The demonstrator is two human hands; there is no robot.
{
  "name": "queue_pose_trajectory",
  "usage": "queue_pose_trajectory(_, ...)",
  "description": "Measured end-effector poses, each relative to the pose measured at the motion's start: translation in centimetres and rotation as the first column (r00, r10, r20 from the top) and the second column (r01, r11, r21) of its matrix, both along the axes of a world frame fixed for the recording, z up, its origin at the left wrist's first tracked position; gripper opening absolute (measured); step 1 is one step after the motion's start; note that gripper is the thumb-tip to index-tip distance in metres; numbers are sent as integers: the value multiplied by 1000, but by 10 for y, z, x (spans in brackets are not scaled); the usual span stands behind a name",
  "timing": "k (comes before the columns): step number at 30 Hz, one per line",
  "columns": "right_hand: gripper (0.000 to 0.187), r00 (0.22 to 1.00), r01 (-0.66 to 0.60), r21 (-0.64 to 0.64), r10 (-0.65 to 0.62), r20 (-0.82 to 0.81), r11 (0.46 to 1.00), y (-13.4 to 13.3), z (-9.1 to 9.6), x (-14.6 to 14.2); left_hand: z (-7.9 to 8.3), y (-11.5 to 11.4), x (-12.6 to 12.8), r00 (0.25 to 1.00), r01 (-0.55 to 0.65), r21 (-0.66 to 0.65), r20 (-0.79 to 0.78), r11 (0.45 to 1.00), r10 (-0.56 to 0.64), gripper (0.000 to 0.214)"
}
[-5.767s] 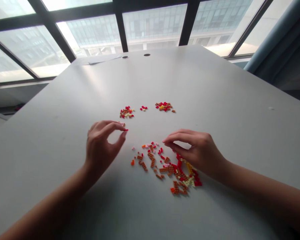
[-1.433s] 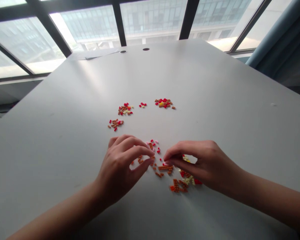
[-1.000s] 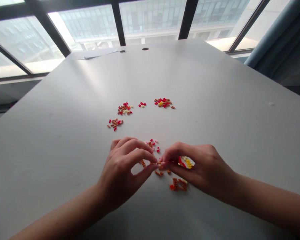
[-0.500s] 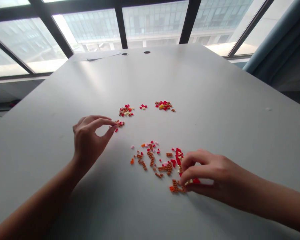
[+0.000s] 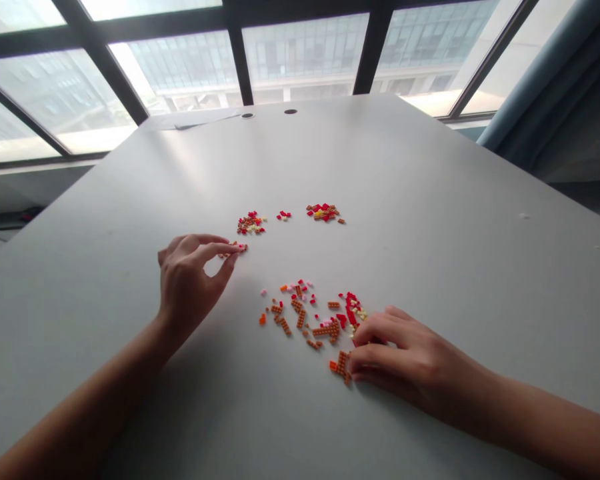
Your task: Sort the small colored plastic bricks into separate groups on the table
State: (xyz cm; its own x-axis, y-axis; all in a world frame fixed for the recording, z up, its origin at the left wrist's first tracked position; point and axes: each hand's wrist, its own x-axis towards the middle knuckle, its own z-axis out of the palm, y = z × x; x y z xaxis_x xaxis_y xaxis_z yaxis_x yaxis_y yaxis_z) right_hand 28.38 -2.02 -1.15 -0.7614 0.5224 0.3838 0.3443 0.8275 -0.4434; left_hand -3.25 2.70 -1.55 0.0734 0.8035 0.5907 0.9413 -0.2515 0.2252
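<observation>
Tiny building bricks in red, brown, orange, pink and cream lie in a loose near pile (image 5: pixel 310 317) on the grey table (image 5: pixel 430 200). My left hand (image 5: pixel 193 280) hovers over a small brown-and-red heap (image 5: pixel 236 247), its thumb and forefinger pinched almost together at the heap's edge. Any brick between those two fingertips is too small to see. My right hand (image 5: pixel 405 360) rests on the right end of the near pile, fingers curled down and pressing on bricks there. Whether it grips one is hidden.
Three more small brick heaps sit farther back: a mixed heap (image 5: pixel 251 223), a few red pieces (image 5: pixel 283 215), and a red-and-yellow heap (image 5: pixel 324 212). Two cable holes (image 5: pixel 290 111) and a paper sheet (image 5: pixel 200 119) lie at the far edge by the windows.
My hands met over the near pile a second ago, then parted. My left hand travelled up-left to the small heap and stays there. My right hand settled lower on the pile's right end.
</observation>
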Motion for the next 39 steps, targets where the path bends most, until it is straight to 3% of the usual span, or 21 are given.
queue_pose_trajectory(3,20,999,25,37,-24,-22,999,-3,4,-2,2,-4,7,1000,24,19,-1,1000,-24,13)
queue_pose_trajectory(8,23,1000,1,-19,-1,-5,1000,-11,2,-3,8,-9,14,997,81,19,-9,997,-81,12)
queue_pose_trajectory(20,33,991,-26,89,14,136,996,-5,9,-12,13,-18,25,985,173,33,-13,984,-173,9)
queue_pose_trajectory(24,25,996,81,-7,-80,41,997,-2,12,-17,17,-31,41,956,288,-48,74,957,-284,9)
queue_pose_trajectory(27,15,981,178,-86,-184,-67,980,4,17,-25,22,-46,57,905,412,-146,177,900,-386,8)
queue_pose_trajectory(30,8,977,158,-136,-175,-124,978,11,21,-33,26,-57,68,853,496,-196,294,846,-431,4)
queue_pose_trajectory(35,5,974,84,-226,-128,-186,971,14,21,-40,30,-60,71,830,503,-206,386,839,-403,4)
queue_pose_trajectory(39,5,967,90,-214,-137,-216,973,15,19,-42,29,-58,69,838,488,-195,377,851,-395,2)
